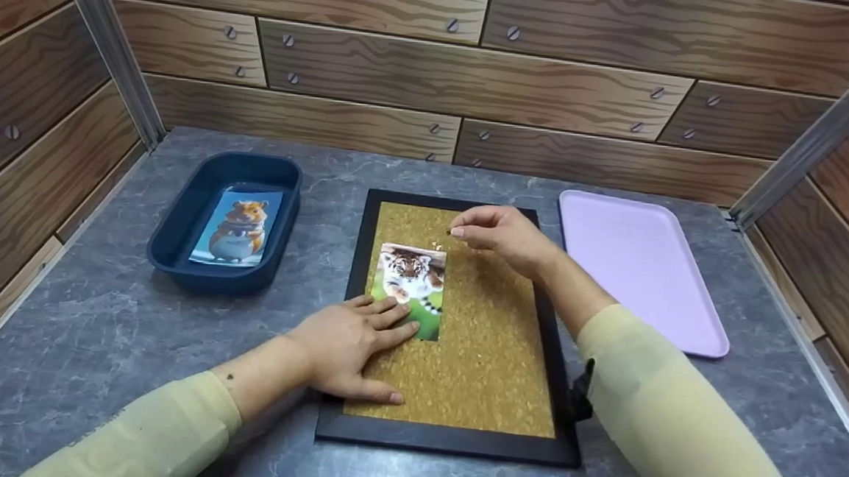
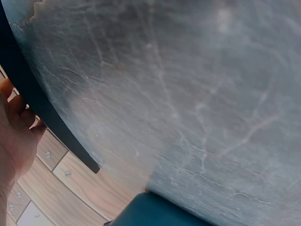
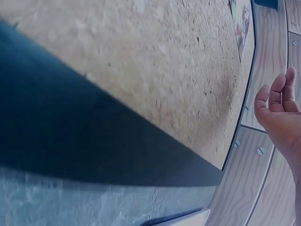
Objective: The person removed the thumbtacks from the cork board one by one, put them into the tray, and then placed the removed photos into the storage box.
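A tiger cub picture [image 1: 411, 271] lies on a cork board [image 1: 491, 346] with a black frame. My left hand [image 1: 348, 344] rests with its fingers spread on the board's left side, the fingertips over the picture's lower left part. Above the picture's top right corner, my right hand [image 1: 509, 240] brings thumb and forefinger together on a small dark pin-like thing [image 1: 449, 232], too small to make out clearly. Several tiny pale gold bits [image 1: 436, 246] show by the picture's top edge. In the right wrist view, the right hand [image 3: 282, 108] appears with curled fingers; its fingertips' hold is hidden there.
Left of the board stands a dark blue tub [image 1: 173, 256] with a hamster picture [image 1: 237, 228] inside. A lilac tray [image 1: 636, 266] lies to the right, close to the frame. Wood-patterned walls [image 1: 405, 68] enclose the grey marbled table [image 1: 78, 365] at the back and sides.
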### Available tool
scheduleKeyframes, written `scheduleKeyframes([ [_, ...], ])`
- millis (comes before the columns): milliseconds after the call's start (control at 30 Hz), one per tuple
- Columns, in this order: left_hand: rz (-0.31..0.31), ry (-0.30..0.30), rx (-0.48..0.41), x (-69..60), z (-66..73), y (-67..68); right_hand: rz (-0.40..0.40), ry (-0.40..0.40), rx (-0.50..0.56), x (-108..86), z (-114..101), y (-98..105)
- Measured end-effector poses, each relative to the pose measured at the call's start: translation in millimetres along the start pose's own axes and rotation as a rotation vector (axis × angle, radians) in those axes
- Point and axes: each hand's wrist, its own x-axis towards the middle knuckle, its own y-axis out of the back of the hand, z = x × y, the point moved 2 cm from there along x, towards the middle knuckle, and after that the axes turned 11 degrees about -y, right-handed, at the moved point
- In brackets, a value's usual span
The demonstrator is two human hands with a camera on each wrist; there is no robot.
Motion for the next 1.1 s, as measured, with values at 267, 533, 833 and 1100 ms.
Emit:
scheduleKeyframes([
  [267,0.006,-0.004,0.000,-0.3,-0.2,-0.3,0.025,-0.002,0.045,-9.4,-2,13],
  [533,0.016,-0.007,0.006,0.0,-0.1,-0.9,0.054,0.000,0.082,-14.0,2,31],
  [833,0.028,-0.010,0.025,-0.7,0.8,-1.1,0.086,0.000,0.065,-22.0,7,52],
  [1100,0.011,-0.002,0.009,-0.7,0.8,-0.4,0.116,-0.012,0.081,-31.1,10,68],
])
